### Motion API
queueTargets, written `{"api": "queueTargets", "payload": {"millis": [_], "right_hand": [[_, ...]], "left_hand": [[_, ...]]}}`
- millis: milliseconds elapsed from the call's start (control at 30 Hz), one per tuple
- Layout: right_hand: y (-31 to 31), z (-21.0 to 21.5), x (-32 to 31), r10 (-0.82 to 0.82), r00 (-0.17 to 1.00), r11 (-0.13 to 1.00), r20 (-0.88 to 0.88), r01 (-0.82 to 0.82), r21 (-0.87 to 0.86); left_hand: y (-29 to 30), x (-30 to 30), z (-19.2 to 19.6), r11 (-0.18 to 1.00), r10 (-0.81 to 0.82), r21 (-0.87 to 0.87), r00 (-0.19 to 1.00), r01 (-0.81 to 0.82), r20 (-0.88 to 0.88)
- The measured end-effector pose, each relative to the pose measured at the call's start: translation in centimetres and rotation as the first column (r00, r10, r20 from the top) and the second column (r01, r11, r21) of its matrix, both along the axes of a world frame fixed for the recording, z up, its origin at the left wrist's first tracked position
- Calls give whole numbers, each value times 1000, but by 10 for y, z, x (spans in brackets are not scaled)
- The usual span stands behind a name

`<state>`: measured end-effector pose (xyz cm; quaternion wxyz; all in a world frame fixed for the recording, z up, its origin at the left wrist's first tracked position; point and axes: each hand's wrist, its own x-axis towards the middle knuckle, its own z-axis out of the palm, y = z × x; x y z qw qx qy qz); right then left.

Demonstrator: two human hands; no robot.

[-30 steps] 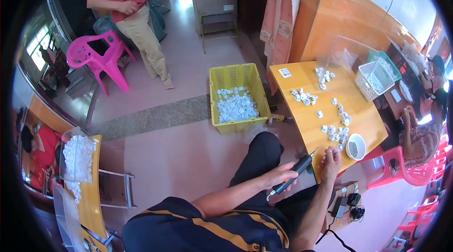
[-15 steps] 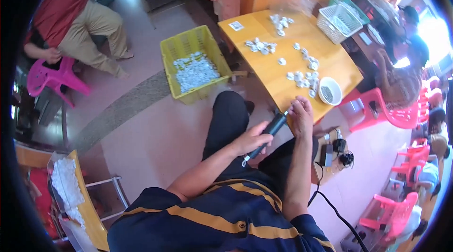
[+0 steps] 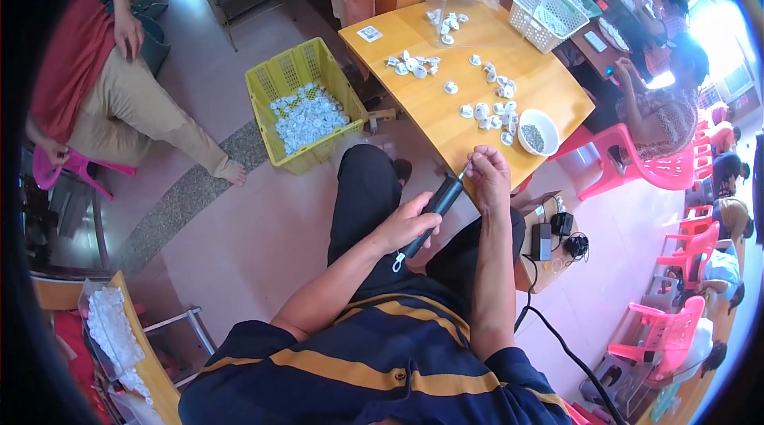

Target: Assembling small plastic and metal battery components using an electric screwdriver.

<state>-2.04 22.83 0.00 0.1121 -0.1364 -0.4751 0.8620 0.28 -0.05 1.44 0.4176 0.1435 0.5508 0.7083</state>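
My left hand (image 3: 406, 226) is wrapped round a black cylindrical electric screwdriver (image 3: 446, 196), which slants up and to the right with a pale hanging loop at its lower end. At the upper end, a thin metal bit sticks out, and the fingers of my right hand (image 3: 491, 177) are pinched together beside it. What they hold, if anything, is too small to make out. Beyond my right hand, several small round white plastic parts (image 3: 508, 91) lie in loose groups on the wooden table (image 3: 438, 111). A white bowl (image 3: 552, 138) of small grey metal pieces stands close to them.
Left of the table, a yellow crate (image 3: 360, 105) holds many white parts. A white basket (image 3: 521, 25) stands on the table's far right. Black adapters and cables (image 3: 541, 242) lie on a low surface at right. Several people sit nearby, some on pink chairs (image 3: 672, 170).
The view has shifted, so the table and crate sit further left. The person in red at left has moved a leg and arm. My hands keep their grip at the screwdriver.
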Motion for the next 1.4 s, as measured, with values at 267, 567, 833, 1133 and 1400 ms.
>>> {"api": "queueTargets", "payload": {"millis": [267, 567, 833, 1133, 1400], "right_hand": [[-5, 4, 0, 22, 1000, 1000, -6, -22, 16], [11, 7, -3, 102, 984, 980, 143, -124, 153], [15, 0, -1, 183, 983, 983, 0, -183, 32], [15, 1, -4, 189, 981, 982, 46, -190, 5], [12, -1, -6, 172, 984, 983, 50, -175, 61]], "left_hand": [[-8, -5, 3, 988, -61, 154, 967, 23, 248], [-4, -3, -1, 988, -19, -156, 975, -16, -221], [-15, -13, -1, 982, -125, 170, 956, 81, 266], [-10, -9, 2, 995, -75, 70, 990, 67, 116], [-4, -4, -3, 992, 0, -122, 985, -21, -171]]}}
